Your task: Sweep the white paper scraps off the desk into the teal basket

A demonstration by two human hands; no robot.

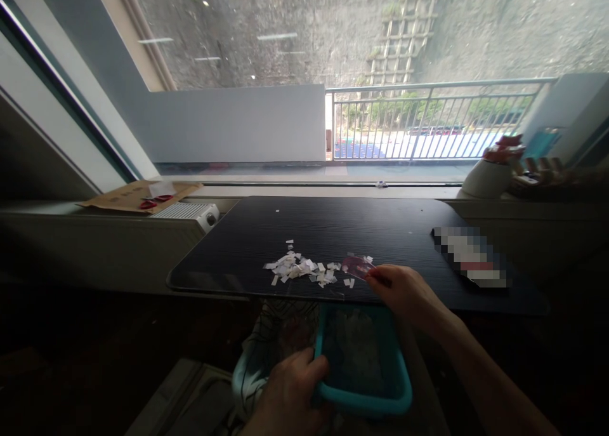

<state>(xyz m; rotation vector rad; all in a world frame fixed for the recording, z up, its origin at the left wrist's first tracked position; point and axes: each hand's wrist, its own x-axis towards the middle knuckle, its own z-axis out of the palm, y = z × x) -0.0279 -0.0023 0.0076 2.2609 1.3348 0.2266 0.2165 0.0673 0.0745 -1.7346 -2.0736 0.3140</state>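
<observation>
On the dark table lies a loose heap of small white paper scraps [297, 268], near its front edge. My right hand [397, 284] pinches a thin, reddish see-through card [356, 266] at the right side of the heap, and a few scraps lie around the card. Below the table edge, my left hand [297, 376] grips the left rim of a turquoise plastic bin [402, 385]. Pale material shows dimly inside the bin; I cannot make out what it is.
A black table [380, 226] stands against the window sill. At left are a brown paper envelope [118, 198] with red-handled scissors [155, 202] and a radiator [188, 214]. A blurred-out flat item [471, 258] lies at right, and a white pot [485, 177] sits on the sill.
</observation>
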